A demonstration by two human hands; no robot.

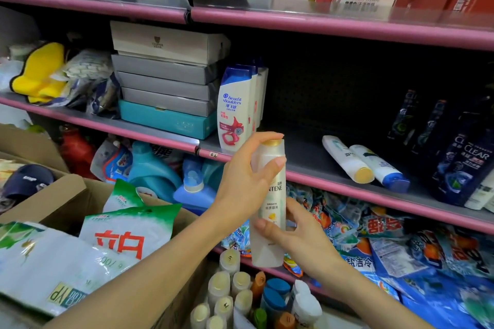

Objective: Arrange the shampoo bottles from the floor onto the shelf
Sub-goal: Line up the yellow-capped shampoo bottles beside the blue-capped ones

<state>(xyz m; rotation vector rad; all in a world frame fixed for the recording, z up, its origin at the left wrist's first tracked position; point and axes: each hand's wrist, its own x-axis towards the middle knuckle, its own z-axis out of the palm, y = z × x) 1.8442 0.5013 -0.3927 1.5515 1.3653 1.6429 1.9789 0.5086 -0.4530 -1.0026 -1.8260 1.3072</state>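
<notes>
Pantene bottle [270, 203] upright, gripped by left hand [240, 181] and right hand [299, 238] fingers

Held bottle [268, 203]: upright in front of the middle shelf [307, 160], between the left hand [240, 181] above and the right hand [296, 238] below.
Standing bottles [238, 109]: set in a row on the shelf, just right of the stacked boxes [165, 80].
Lying bottles [363, 163]: laid side by side on the shelf, right of the held bottle.
Dark bottles [459, 155]: stood at the shelf's right end.
Floor bottles [240, 299]: grouped below the hands, right of the cardboard box [66, 195].
</notes>
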